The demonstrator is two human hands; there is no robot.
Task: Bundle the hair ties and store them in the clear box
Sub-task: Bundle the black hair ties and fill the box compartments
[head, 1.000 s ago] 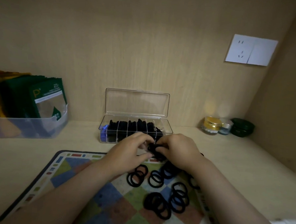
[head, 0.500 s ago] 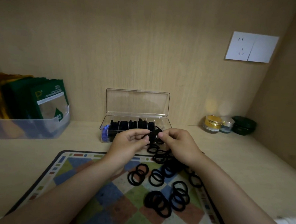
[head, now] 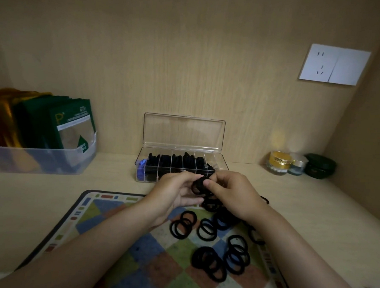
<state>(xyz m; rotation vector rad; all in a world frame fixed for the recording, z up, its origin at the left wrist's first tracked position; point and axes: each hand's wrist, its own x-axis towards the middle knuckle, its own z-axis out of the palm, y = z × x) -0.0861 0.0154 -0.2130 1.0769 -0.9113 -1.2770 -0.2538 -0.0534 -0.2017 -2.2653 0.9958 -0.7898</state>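
A small bundle of black hair ties [head: 199,185] is pinched between my left hand [head: 173,192] and my right hand [head: 232,194], just in front of the clear box. The clear box [head: 222,162] stands open with its lid up against the back wall; most of its compartments hold black hair ties and the leftmost holds something blue. Several loose black hair ties [head: 209,261] lie scattered on the checkered mat [head: 106,216] below my hands, some overlapping.
A translucent bin [head: 40,160] with green and gold packets stands at the left. Three small cosmetic jars [head: 300,165] sit at the back right by the side wall. A white wall socket [head: 334,64] is mounted above them.
My hands rose from the mat towards the box with a bundle of ties. They have since closed together around it, the ties gathered tighter between the fingers.
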